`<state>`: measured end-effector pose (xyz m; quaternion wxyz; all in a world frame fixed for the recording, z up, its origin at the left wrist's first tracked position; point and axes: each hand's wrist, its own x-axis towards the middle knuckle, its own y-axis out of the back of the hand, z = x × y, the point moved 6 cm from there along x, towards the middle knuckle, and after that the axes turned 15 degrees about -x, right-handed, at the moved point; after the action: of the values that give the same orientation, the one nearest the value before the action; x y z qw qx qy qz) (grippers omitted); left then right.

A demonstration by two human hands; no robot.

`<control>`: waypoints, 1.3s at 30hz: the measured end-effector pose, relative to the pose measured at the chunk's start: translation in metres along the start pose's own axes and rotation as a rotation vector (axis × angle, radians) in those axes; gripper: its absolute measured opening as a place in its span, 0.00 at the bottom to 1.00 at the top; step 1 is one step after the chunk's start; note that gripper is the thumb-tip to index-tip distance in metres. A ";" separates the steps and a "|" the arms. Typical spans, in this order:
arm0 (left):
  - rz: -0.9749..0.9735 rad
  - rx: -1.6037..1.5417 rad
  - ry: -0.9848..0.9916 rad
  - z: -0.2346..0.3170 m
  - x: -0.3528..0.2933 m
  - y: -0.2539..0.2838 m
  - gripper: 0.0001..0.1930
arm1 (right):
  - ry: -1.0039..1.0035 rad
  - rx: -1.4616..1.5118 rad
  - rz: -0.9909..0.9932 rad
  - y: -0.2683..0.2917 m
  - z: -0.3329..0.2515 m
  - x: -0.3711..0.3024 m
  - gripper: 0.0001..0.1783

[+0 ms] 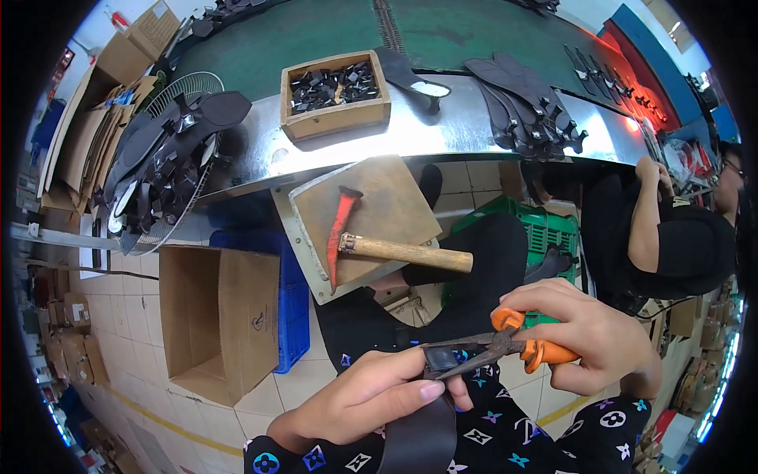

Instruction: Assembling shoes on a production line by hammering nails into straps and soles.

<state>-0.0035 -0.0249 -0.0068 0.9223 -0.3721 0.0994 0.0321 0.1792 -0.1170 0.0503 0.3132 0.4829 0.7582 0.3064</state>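
Pincers with orange handles [545, 351] are gripped in my right hand [596, 336], its fingers wrapped round the handles. Their rusty jaws are spread on either side of a small shiny black block [442, 359], which looks like a shoe heel. It sits at the end of a dark brown shoe sole piece [422, 438] hanging down over my lap. My left hand [367, 395] pinches that sole piece just below the block, thumb on top. Whether both jaw tips touch the block, I cannot tell.
A hammer [403, 251] with a red head lies on a worn square board [375, 197] ahead. Behind it, a wooden box [335, 118] of black heels stands on the metal bench edge, with sole pieces [521, 99] to its right. A cardboard box [221, 316] is left; a co-worker [671, 229] sits right.
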 end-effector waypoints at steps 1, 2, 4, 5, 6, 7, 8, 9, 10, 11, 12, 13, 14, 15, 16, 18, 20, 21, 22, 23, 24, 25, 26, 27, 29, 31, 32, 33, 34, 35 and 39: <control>0.008 -0.003 0.002 -0.001 0.001 0.000 0.17 | -0.009 -0.048 0.013 0.001 -0.002 -0.001 0.24; 0.015 -0.007 0.004 -0.003 0.002 0.001 0.17 | -0.013 -0.047 0.012 0.002 -0.004 -0.002 0.24; 0.050 -0.024 0.009 -0.006 0.004 0.002 0.17 | -0.084 -0.020 -0.077 -0.003 -0.003 -0.004 0.21; 0.088 -0.040 0.011 -0.009 0.004 0.004 0.17 | -0.088 -0.021 -0.077 -0.005 -0.005 -0.005 0.21; 0.110 -0.058 0.009 -0.012 0.004 0.005 0.17 | -0.098 -0.014 -0.062 -0.008 -0.004 -0.004 0.20; 0.114 -0.057 0.009 -0.011 0.004 0.004 0.17 | -0.109 -0.008 -0.046 -0.010 -0.004 -0.003 0.19; 0.145 -0.075 0.051 -0.010 0.005 0.005 0.15 | -0.105 -0.006 -0.046 -0.010 -0.005 -0.002 0.19; 0.170 -0.096 0.097 -0.010 0.006 0.006 0.13 | -0.137 -0.024 -0.081 -0.010 -0.006 -0.002 0.19; 0.168 -0.099 0.101 -0.010 0.008 0.007 0.13 | -0.169 -0.042 -0.116 -0.011 -0.007 -0.003 0.19; 0.166 -0.063 0.089 -0.009 0.010 0.007 0.13 | -0.172 -0.038 -0.117 -0.009 -0.008 -0.002 0.19; 0.164 -0.027 0.077 -0.009 0.009 0.007 0.12 | -0.179 -0.072 -0.133 -0.009 -0.010 -0.001 0.19; 0.164 -0.030 0.082 -0.010 0.008 0.006 0.12 | -0.186 -0.104 -0.149 -0.009 -0.012 0.000 0.20; 0.178 -0.042 0.073 -0.009 0.007 0.005 0.13 | -0.188 -0.098 -0.152 -0.008 -0.016 0.002 0.20; 0.189 -0.052 0.062 -0.009 0.006 0.005 0.13 | -0.203 -0.124 -0.164 -0.007 -0.019 0.003 0.20; 0.190 -0.053 0.065 -0.011 0.006 0.005 0.13 | -0.218 -0.148 -0.177 -0.007 -0.021 0.004 0.20; 0.210 0.019 0.018 -0.013 0.005 0.008 0.13 | -0.234 -0.153 -0.195 -0.010 -0.023 0.004 0.21; 0.233 0.015 0.034 -0.016 0.004 0.009 0.13 | -0.251 -0.156 -0.212 -0.012 -0.025 0.006 0.21; 0.256 0.009 0.046 -0.018 0.003 0.012 0.13 | -0.261 -0.178 -0.211 -0.013 -0.025 0.007 0.22; 0.255 0.005 0.052 -0.019 0.003 0.012 0.13 | -0.272 -0.200 -0.209 -0.013 -0.026 0.009 0.22; 0.268 0.061 0.040 -0.017 0.003 0.013 0.13 | -0.278 -0.194 -0.211 -0.013 -0.028 0.010 0.22; 0.287 0.117 0.029 -0.015 0.001 0.013 0.13 | -0.279 -0.224 -0.226 -0.012 -0.032 0.012 0.22; 0.288 0.115 0.037 -0.012 -0.002 0.011 0.13 | -0.283 -0.254 -0.241 -0.011 -0.035 0.013 0.22; 0.284 0.090 0.030 -0.008 -0.004 0.009 0.13 | -0.286 -0.247 -0.241 -0.008 -0.038 0.013 0.22; 0.272 0.065 0.020 -0.007 -0.003 0.008 0.13 | -0.304 -0.200 -0.250 -0.005 -0.039 0.013 0.21; 0.160 0.023 0.014 -0.008 -0.005 0.012 0.14 | -0.336 -0.154 -0.256 0.000 -0.032 0.011 0.21; 0.136 -0.020 -0.013 -0.007 -0.016 0.010 0.16 | -0.202 0.178 -0.250 0.004 -0.014 0.018 0.20; 0.133 -0.076 -0.008 -0.007 -0.019 0.006 0.17 | -0.220 0.267 -0.264 0.003 -0.009 0.016 0.20; 0.117 -0.134 -0.003 -0.007 -0.020 0.004 0.17 | -0.224 0.261 -0.266 0.001 -0.007 0.013 0.20; 0.115 -0.136 -0.007 -0.002 -0.019 -0.001 0.17 | -0.212 0.245 -0.230 -0.001 -0.007 0.011 0.21; 0.179 -0.177 0.037 0.002 -0.017 -0.003 0.15 | -0.198 0.229 -0.194 -0.001 -0.007 0.010 0.21; 0.264 -0.125 0.081 0.010 -0.018 -0.008 0.15 | -0.097 0.196 -0.172 -0.002 -0.010 0.012 0.21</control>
<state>-0.0180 -0.0233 0.0095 0.8804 -0.4133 0.1826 0.1441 0.1659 -0.1087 0.0529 0.3258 0.4586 0.8072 0.1791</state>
